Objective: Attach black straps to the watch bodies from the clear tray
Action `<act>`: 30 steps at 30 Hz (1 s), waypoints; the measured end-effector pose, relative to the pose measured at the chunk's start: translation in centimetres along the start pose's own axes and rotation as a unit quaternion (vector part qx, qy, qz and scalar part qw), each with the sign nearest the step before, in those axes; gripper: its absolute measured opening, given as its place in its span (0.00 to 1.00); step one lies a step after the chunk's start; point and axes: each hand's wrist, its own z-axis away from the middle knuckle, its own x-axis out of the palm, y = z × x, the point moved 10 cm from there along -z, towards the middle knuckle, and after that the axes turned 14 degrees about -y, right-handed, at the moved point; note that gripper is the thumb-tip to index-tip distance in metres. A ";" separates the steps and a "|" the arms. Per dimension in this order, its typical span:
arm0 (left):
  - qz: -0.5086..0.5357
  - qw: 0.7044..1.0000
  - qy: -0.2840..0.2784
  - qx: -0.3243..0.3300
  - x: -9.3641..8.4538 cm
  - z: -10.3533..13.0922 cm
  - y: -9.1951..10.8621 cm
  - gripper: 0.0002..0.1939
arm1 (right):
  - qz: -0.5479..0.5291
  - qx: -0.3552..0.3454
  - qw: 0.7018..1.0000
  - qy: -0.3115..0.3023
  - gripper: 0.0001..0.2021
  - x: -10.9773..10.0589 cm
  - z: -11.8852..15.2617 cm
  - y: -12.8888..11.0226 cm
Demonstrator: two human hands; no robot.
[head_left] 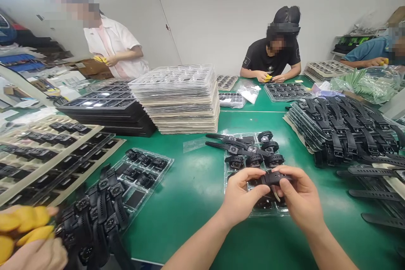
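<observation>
My left hand (240, 196) and my right hand (299, 197) together grip one black watch (272, 177), held just above a clear plastic tray (228, 174) on the green table (196, 185). The left fingers pinch its left end, the right fingers close over its right end. Several finished black watches (253, 154) lie on the far part of that tray, some with straps stretched out to the left.
A tall stack of clear trays (177, 99) stands mid-table, black trays (107, 112) to its left. A heap of black straps (341, 128) lies at right. Another tray of watch parts (142, 173) and a watch pile (95, 219) sit at left. A co-worker's yellow-tipped hand (25, 236) is at bottom left; three people work beyond.
</observation>
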 end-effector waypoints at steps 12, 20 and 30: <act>0.046 0.999 0.004 -0.013 -0.3 -0.2 -0.3 0.14 | 0.058 0.027 0.994 -0.084 0.06 0.5 -1.0 -1.0; 0.000 1.000 0.001 0.006 -0.5 -0.3 0.5 0.12 | 0.167 0.004 0.984 -0.070 0.06 0.7 -1.1 -1.8; 0.068 0.997 -0.007 0.018 -0.3 -1.5 1.7 0.21 | 0.075 0.031 0.996 0.046 0.09 -1.1 -1.8 -0.2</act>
